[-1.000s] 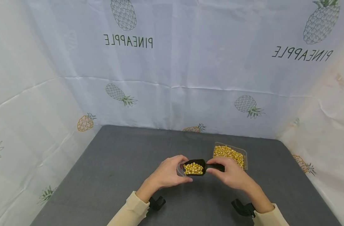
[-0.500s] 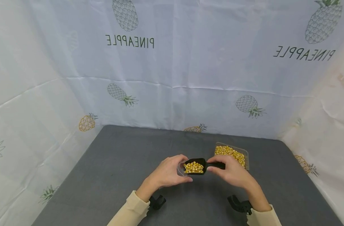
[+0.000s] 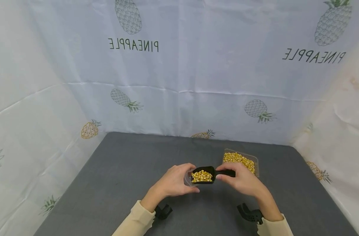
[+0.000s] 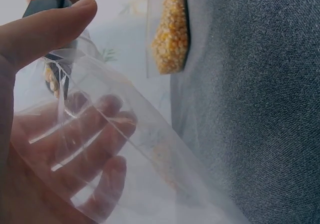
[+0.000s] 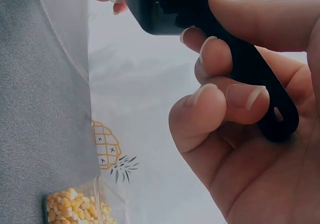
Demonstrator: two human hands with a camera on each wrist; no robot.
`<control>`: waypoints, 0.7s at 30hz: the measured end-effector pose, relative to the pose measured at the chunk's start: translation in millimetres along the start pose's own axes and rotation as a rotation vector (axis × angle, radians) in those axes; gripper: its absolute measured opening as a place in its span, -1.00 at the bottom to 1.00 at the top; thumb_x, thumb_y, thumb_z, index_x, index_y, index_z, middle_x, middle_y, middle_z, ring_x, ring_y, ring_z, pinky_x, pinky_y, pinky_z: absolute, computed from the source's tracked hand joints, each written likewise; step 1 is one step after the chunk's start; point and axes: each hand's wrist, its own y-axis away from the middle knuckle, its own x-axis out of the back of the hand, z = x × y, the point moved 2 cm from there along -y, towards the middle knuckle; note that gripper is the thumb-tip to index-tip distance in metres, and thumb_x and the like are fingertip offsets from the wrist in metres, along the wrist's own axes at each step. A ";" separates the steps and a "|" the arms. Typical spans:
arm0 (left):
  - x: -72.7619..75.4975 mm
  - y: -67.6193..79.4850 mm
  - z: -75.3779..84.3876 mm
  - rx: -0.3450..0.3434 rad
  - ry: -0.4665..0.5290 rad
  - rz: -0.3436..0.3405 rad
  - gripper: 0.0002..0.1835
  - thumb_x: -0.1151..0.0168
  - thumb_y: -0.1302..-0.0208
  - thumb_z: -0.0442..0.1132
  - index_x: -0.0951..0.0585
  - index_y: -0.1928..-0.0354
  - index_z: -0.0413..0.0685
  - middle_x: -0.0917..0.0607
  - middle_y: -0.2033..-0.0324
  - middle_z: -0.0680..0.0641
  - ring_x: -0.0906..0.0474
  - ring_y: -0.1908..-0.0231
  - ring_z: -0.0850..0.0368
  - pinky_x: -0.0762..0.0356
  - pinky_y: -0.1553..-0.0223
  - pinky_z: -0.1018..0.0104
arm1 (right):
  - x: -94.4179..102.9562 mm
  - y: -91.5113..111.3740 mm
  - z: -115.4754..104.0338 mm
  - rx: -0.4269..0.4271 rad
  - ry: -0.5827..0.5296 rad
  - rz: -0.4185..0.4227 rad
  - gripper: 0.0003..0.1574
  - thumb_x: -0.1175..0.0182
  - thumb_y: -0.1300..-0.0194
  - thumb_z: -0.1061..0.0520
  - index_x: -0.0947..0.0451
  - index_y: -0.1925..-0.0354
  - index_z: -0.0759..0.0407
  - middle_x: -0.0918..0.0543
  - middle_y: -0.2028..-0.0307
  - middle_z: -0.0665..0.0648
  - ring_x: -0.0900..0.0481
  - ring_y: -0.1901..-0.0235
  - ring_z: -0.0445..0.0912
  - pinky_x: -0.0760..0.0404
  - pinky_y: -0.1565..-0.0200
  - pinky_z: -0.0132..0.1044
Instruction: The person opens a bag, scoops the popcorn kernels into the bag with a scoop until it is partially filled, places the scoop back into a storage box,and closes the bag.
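Note:
My left hand (image 3: 174,181) holds a clear plastic bag (image 4: 165,159) by its mouth, thumb on one side and fingers on the other. The bag hangs below, crumpled and see-through. In my right hand (image 3: 241,181) is the handle of a black scoop (image 5: 250,67), gripped between thumb and fingers. Yellow corn kernels (image 3: 201,176) lie in the scoop, whose front end sits within the bag's mouth. Through the film, the left wrist view shows some kernels at the scoop's lip. Whether any kernels lie at the bag's bottom is hard to tell.
Behind my right hand stands a clear plastic box (image 3: 257,167) of corn kernels, partly hidden by that hand. A dark grey cloth (image 3: 132,164) covers the table. White curtains (image 3: 179,65) printed with pineapples close off the back and both sides.
My right wrist has shifted slightly left. The scoop, its kernels and the bag stay in nearly the same place.

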 end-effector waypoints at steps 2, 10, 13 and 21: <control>-0.5 0.5 -0.9 -0.001 0.006 -0.004 -0.30 -0.55 -0.08 0.19 -0.56 -0.20 0.06 -0.68 0.06 0.15 -0.60 0.17 0.34 -0.58 0.12 0.27 | -0.3 -0.1 0.2 -0.003 -0.014 -0.002 -0.64 -0.31 -0.41 -0.04 -0.70 -0.03 0.14 -0.71 0.09 0.02 -0.66 0.13 -0.08 -0.64 0.15 -0.12; -1.4 0.4 -1.2 -0.022 0.022 -0.004 -0.26 -0.59 -0.02 0.19 -0.55 -0.22 0.09 -0.67 0.08 0.18 -0.57 0.23 0.39 -0.56 0.17 0.31 | 2.2 0.5 0.8 -0.006 -0.060 -0.023 -0.65 -0.29 -0.44 0.01 -0.68 -0.05 0.19 -0.70 0.15 0.03 -0.66 0.29 -0.11 -0.64 0.28 -0.19; -1.2 0.1 -0.3 -0.034 0.004 0.000 -0.26 -0.60 -0.01 0.17 -0.55 -0.21 0.08 -0.67 0.11 0.18 -0.56 0.25 0.38 -0.55 0.19 0.32 | 4.9 2.1 0.8 -0.004 -0.047 -0.015 -0.64 -0.29 -0.43 0.01 -0.68 -0.06 0.19 -0.72 0.11 0.05 -0.67 0.22 -0.10 -0.65 0.23 -0.17; -1.0 0.0 1.9 -0.043 -0.060 0.005 -0.25 -0.60 0.00 0.18 -0.55 -0.22 0.09 -0.66 0.11 0.17 -0.55 0.19 0.34 -0.51 0.06 0.18 | 7.4 4.0 1.0 -0.010 -0.048 -0.016 -0.65 -0.31 -0.41 0.00 -0.69 -0.04 0.18 -0.71 0.13 0.03 -0.66 0.23 -0.13 -0.64 0.24 -0.18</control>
